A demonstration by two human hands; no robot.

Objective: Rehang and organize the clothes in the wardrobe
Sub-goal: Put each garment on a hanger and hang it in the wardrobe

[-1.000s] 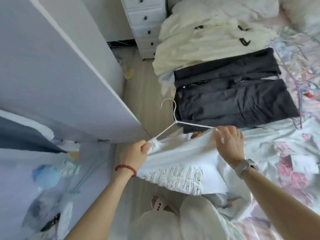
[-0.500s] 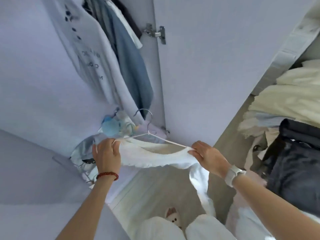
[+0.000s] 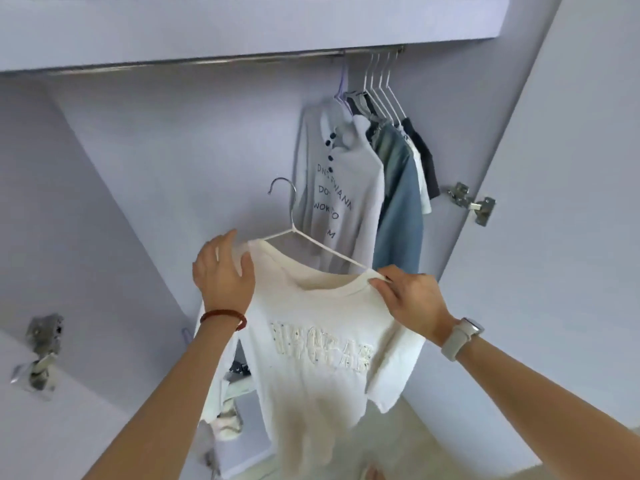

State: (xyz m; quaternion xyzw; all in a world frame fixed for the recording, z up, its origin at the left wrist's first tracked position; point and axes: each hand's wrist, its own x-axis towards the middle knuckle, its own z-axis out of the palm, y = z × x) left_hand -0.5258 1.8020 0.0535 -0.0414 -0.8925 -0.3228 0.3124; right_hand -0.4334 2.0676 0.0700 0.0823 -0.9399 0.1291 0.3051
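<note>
**Fingers on both shoulders of a white T-shirt, wardrobe open ahead**

Fingers of the left hand (image 3: 223,271) lie fairly straight and spread against the left shoulder of the white T-shirt (image 3: 318,355); whether the thumb pinches cloth cannot be told. Right hand (image 3: 412,299) pinches the right shoulder seam between thumb and fingertips. Red bead bracelet (image 3: 223,317) on left wrist, pale watch (image 3: 462,337) on right.

Shirt hangs on one white wire hanger (image 3: 304,233), hook up, held in front of the open wardrobe and below its rail. Raised white lettering across the chest; cloth cream-tinged, short sleeves.

Interior panels pale lilac-white. One metal rail (image 3: 194,60) under the top shelf. At its right end, about five hung garments: a printed grey polo (image 3: 332,188) in front, a blue shirt (image 3: 398,209) behind, darker ones last. Two door hinges (image 3: 472,202) visible.
</note>
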